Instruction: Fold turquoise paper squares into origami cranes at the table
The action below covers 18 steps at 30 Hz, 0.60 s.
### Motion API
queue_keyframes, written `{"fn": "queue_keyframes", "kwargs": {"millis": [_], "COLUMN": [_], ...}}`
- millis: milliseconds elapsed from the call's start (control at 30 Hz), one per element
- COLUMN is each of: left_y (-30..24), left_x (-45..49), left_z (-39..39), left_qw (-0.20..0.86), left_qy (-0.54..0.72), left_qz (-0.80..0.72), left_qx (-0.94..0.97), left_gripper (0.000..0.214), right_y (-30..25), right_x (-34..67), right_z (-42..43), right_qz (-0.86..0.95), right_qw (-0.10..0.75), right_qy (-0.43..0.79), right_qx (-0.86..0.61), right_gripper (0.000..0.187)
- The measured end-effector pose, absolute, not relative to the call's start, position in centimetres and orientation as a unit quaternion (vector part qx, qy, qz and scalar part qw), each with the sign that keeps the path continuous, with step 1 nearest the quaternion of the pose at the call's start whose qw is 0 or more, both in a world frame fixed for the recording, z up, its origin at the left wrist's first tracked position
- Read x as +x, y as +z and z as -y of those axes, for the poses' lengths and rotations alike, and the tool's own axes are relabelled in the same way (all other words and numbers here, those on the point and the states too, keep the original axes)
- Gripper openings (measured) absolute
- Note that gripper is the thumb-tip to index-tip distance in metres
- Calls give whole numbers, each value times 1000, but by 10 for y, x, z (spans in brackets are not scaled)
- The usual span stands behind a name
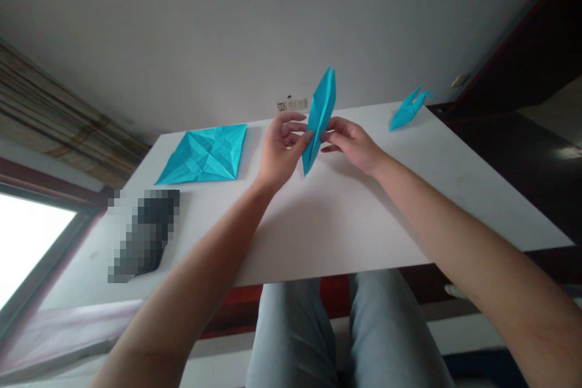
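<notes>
"So, where's the folded paper [324,100]?"

"Up in both hands, over the far half of the table [336,230], near its middle. It stands tilted, top leaning right."

"And the fingers?"

"On the left hand [286,144], the thumb presses its face and holds it from the left, other fingers curled. The right hand [348,140] keeps thumb and fingertips narrow, pinching the right edge below the middle."

"What's around?"

"A creased blue sheet [207,154] far left, a blue crane [408,112] far right. Near left, a dark thing [152,224], too pixelated to name."
</notes>
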State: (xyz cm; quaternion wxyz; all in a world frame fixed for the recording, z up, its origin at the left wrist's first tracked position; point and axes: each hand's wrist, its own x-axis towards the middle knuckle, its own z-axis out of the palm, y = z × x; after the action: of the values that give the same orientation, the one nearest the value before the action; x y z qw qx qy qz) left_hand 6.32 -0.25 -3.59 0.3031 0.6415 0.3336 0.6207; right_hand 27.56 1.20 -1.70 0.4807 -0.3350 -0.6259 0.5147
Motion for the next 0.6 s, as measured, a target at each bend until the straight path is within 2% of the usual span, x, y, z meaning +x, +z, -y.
{"fn": "queue_keyframes", "kwargs": {"millis": [100, 267, 433, 600], "left_y": [-28, -21, -22, -22], "left_x": [61, 60, 60, 61], "left_z": [7, 16, 16, 16], "left_qw": [212, 112, 98, 96], "left_qy": [604, 587, 591, 586], "left_qz": [-351, -335, -313, -329], "left_qx": [684, 728, 737, 735], "left_gripper": [5, 15, 21, 23], "right_y": [-18, -14, -18, -25], "right_x": [278, 281, 279, 280], "right_z": [-16, -17, -19, -21], "right_qz": [623, 656, 678, 708], "right_qw": [516, 499, 490, 497], "right_qy": [465, 464, 455, 393], "right_qx": [-360, -325, -306, -313], "right_gripper": [53, 51, 55, 45]}}
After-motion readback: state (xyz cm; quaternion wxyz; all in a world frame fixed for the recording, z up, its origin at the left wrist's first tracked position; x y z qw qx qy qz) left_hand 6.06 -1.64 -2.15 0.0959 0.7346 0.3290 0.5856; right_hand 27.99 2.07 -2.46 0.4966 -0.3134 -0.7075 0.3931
